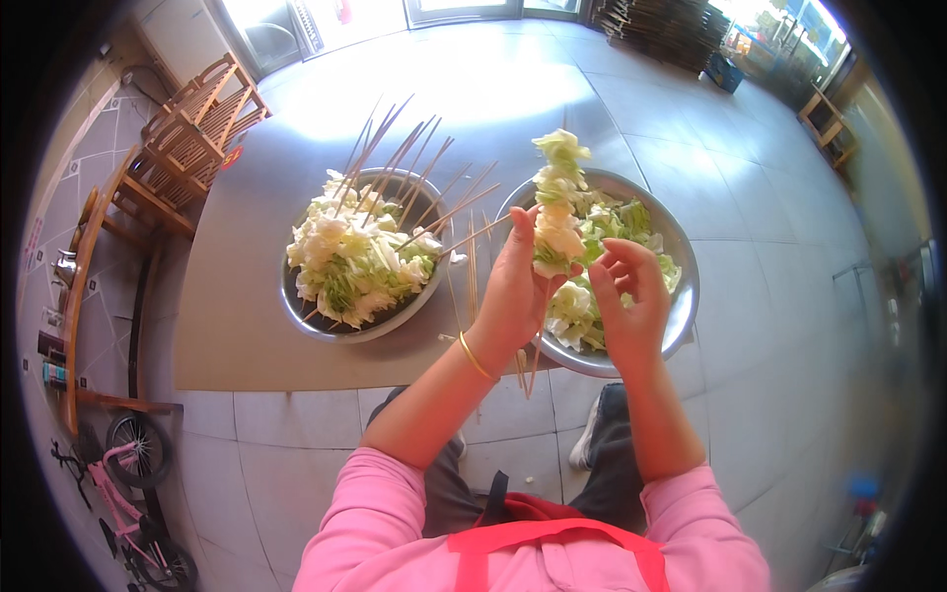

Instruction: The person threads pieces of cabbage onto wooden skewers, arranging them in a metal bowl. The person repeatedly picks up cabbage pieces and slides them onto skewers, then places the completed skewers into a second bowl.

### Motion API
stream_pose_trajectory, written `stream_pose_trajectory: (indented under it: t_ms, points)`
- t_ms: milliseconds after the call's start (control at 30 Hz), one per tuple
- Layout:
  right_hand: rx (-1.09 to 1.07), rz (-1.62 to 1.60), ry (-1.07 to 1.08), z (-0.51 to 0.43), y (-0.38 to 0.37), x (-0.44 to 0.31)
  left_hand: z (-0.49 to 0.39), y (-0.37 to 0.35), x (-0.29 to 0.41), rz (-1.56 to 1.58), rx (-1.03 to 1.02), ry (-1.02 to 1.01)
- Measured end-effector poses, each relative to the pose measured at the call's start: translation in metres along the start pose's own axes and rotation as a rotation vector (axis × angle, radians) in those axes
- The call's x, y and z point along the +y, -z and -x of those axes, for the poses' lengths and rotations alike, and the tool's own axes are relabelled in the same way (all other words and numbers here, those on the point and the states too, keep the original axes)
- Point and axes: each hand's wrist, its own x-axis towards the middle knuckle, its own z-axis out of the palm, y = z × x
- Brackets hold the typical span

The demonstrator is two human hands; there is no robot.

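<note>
My left hand (518, 285) holds a wooden skewer threaded with cabbage leaves (558, 200), upright above the right metal bowl (684, 311). Beside it is my right hand (632, 296), thumb and fingers bent towards each other; whether anything lies between them cannot be told. Loose cabbage pieces (629, 218) fill part of the right bowl. In the left metal bowl (385, 331) lie several skewers of cabbage (344, 251), their bare sticks pointing up and to the right. Bare wooden skewers (472, 274) lie between the bowls, and some stick out below my left hand.
The bowls stand on a low table with a brownish top (229, 325). Wooden chairs (185, 148) and a pink bicycle (122, 496) are at the left. Stacked flat material (658, 29) stands at the back right. My feet are on the tiled floor (296, 422) before the table.
</note>
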Motion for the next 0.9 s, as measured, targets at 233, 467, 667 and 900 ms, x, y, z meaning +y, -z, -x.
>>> stream_pose_trajectory:
  t_ms: [233,467,667,900]
  points:
    - [-0.014,0.277,0.506,0.003,-0.008,-0.011,-0.005,0.012,0.014,0.085,-0.135,0.118]
    - [0.073,0.335,0.614,-0.005,-0.008,-0.002,0.006,-0.003,0.006,-0.064,-0.068,0.086]
    - [0.050,0.198,0.479,-0.001,-0.014,-0.006,-0.001,0.008,0.007,0.185,-0.181,0.131]
    - [-0.264,0.081,0.035,0.026,-0.025,-0.019,-0.011,0.013,0.038,0.478,-0.276,0.003]
